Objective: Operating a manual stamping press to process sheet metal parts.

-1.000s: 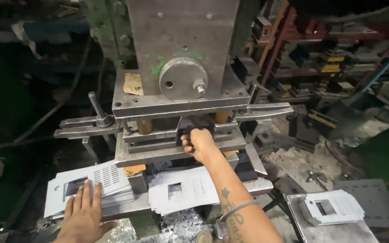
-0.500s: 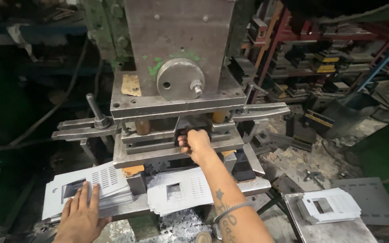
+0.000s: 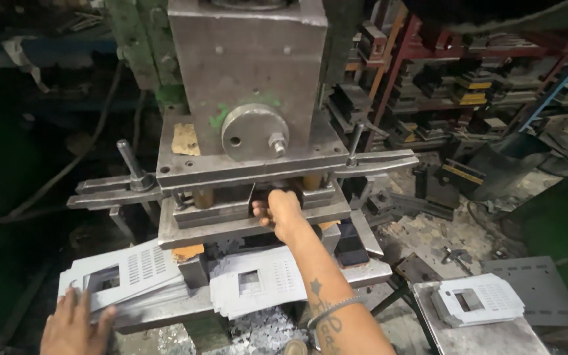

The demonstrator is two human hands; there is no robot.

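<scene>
Punched panels: pale sheet-metal plates with a square window and slot rows, in three lots.
Left stack (image 3: 126,276): on the press bed, left of the die; left hand (image 3: 73,325) lies flat and spread on its near edge, gripping nothing.
Middle stack (image 3: 258,286): below the die, in front.
Right stack (image 3: 474,299): on a side table (image 3: 488,338), apart from the press.
Right hand (image 3: 283,213): reaching into the die gap of the punch press (image 3: 251,125); fingers hidden, so whether it holds a plate cannot be told.
Progress: judging by the stacks, several plates look processed; more remain on the left.

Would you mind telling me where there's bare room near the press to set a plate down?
The grey sheet right of the small table's plate stack looks bare. The press bed is crowded: left hand on the left stack, middle stack, right hand at the die opening.
</scene>
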